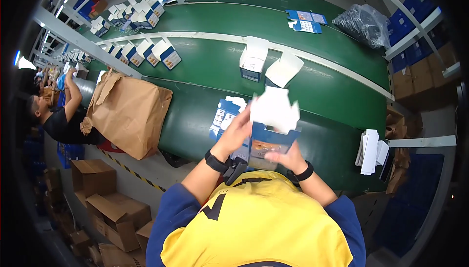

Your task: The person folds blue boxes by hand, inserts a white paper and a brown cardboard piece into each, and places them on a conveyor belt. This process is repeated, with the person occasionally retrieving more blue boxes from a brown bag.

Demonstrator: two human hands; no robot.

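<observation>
Between my hands, close to my chest, is a small blue and white carton (273,137), its white top flaps standing up and blurred by motion. My left hand (237,132) grips its left side, with the fingertips hidden behind the flap. On the lower right my right hand (287,159) clasps the carton, thumb across its printed front. Just beyond my left hand lies a pile of flattened blue and white cartons (223,118), partly covered by that hand. Farther off, two set-up cartons stand with raised white flaps, one upright carton (253,62) and one wide-flapped carton (283,69).
A large brown paper sack (129,113) stands at the left of the green bench (342,145). White card pieces (370,152) lie at the right. Rows of open cartons (166,54) line the far left. A co-worker (68,110) is at the left. Cardboard boxes (117,218) sit on the floor.
</observation>
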